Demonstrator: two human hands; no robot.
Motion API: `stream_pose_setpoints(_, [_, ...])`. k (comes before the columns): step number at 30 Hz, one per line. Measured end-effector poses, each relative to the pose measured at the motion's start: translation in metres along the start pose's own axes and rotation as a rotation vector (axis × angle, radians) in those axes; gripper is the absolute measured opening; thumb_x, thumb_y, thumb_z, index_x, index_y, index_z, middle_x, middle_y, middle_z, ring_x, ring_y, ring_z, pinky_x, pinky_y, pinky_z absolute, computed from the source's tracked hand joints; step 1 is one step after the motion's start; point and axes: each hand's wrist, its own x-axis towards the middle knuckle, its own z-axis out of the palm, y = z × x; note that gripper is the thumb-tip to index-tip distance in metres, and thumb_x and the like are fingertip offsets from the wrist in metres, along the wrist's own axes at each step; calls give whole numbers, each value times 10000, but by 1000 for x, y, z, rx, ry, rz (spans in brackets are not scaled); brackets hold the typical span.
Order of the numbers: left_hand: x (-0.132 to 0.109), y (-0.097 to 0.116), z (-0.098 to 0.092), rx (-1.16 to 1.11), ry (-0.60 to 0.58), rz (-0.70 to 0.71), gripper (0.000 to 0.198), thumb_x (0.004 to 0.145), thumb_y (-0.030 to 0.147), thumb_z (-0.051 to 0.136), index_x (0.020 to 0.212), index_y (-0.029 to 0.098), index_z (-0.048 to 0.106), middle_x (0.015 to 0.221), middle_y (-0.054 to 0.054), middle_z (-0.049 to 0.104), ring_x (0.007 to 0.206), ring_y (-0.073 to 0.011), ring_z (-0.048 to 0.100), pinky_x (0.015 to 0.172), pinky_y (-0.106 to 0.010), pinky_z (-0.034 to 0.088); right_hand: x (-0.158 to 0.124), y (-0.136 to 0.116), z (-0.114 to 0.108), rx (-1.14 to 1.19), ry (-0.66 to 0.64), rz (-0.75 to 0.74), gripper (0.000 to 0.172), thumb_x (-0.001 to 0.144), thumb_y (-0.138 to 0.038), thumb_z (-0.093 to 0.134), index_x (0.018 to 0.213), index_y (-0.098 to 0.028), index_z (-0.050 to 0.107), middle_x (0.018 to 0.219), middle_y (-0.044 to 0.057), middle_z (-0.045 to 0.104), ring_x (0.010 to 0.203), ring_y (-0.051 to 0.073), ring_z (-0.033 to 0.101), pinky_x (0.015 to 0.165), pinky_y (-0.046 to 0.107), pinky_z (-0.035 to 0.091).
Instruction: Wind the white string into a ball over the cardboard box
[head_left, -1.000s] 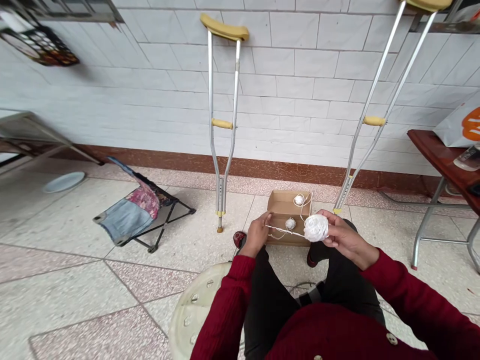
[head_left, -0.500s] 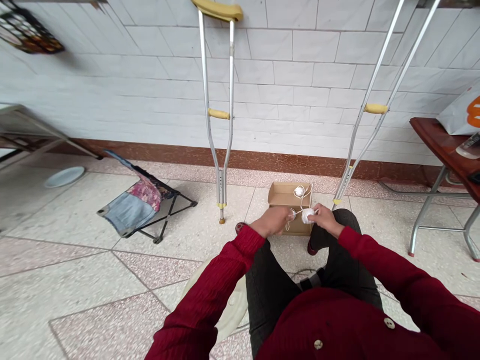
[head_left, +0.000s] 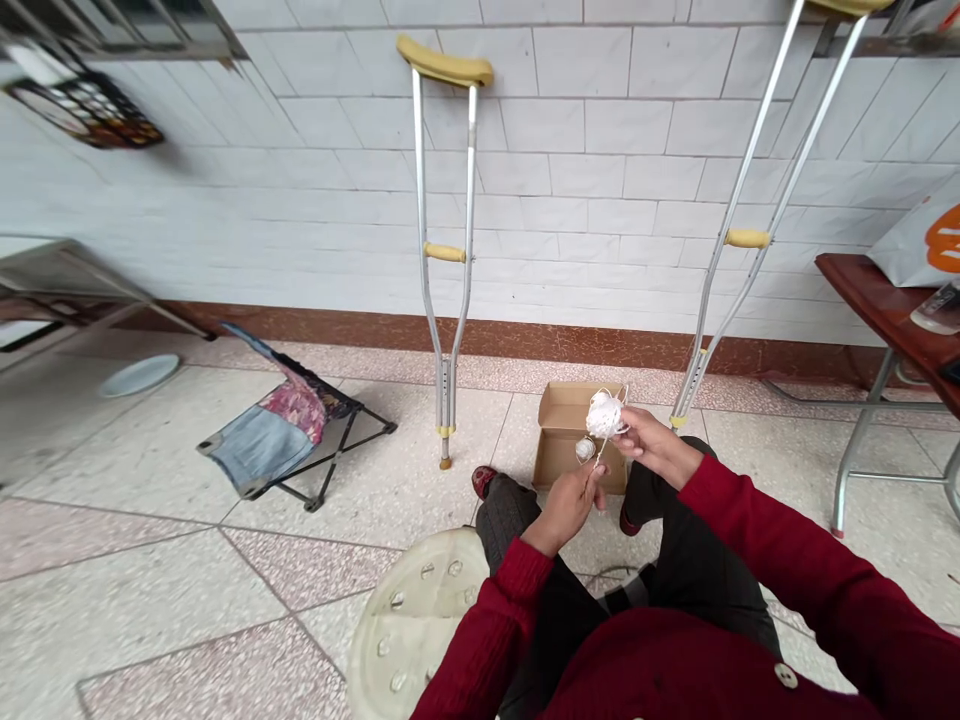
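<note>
My right hand grips a large ball of white string above the far end of an open cardboard box. My left hand sits lower, over my knee, and pinches a white strand running up to the ball. A small white ball lies just below the large one, near the box's middle. The large ball and my hands hide part of the box's inside.
Aluminium crutches lean on the tiled wall on both sides of the box. A folding stool stands at left, a round plastic seat sits below me, and a wooden table stands at right.
The large ball has moved up and left, to above the box. My left hand has dropped toward my knee, and my hands now hold the strand more upright.
</note>
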Motion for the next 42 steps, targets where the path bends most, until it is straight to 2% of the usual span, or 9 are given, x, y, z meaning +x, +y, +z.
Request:
stream_pose_setpoints(4, [6,-25,-15,207,-11,-23,453,1021,357,240,982,154,643,704,-46,694,695,-171,655,730,-260,462,-36,8,3,-131,-154,100,277,676,-297,695,856,-184,518,569,-65,503,361,9,297,348,159,88])
stream_pose_setpoints(7, [18,-17,-35,445,-48,-14,404,1010,313,286,1014,144,653,808,-91,714,765,-197,671,732,-273,461,-49,39,-4,-365,-298,311,285,631,-209,686,858,-188,515,524,-85,503,330,20,325,337,157,126])
stream_pose_setpoints(13, [31,27,-34,834,-193,74,289,956,266,432,990,112,673,822,-169,707,799,-280,685,728,-335,465,-13,91,-38,-630,85,140,300,581,-147,655,839,-188,508,482,-99,490,354,53,398,348,163,203])
stream_pose_setpoints(18, [12,22,6,661,-172,-5,326,984,279,383,957,130,672,802,-120,706,745,-221,667,712,-294,456,16,79,-43,-329,422,-31,342,569,-173,618,884,-194,485,526,-95,503,371,65,388,352,178,216])
stream_pose_setpoints(24, [-10,-10,13,169,-107,2,439,1005,344,354,741,154,650,743,-21,693,694,-126,615,701,-208,424,-15,52,-23,-171,143,-94,389,584,-234,678,943,-188,533,627,-56,570,426,56,413,382,175,250])
stream_pose_setpoints(28, [-13,-25,-3,222,-32,-46,390,981,341,404,756,157,663,723,-16,677,689,-132,603,683,-209,406,-43,42,-19,-403,47,-186,368,561,-186,738,884,-179,561,694,-41,608,469,46,445,402,163,288])
stream_pose_setpoints(36, [10,-18,-17,410,-143,70,312,977,283,421,895,173,702,820,-41,701,752,-149,616,677,-217,387,-84,77,-4,-321,-188,160,393,594,-165,684,964,-175,553,616,-76,567,382,42,418,341,157,288])
stream_pose_setpoints(39, [18,0,-29,547,-143,63,351,987,328,403,899,184,711,823,-65,708,767,-177,629,681,-237,391,-80,105,-12,-388,-148,255,433,576,-172,698,979,-180,537,604,-86,568,364,44,414,328,155,282])
stream_pose_setpoints(42, [20,22,-29,677,-146,83,322,965,316,440,871,168,711,812,-107,708,791,-224,648,711,-279,408,-51,116,-33,-543,56,229,372,554,-158,689,882,-182,515,487,-108,501,331,53,379,313,157,237])
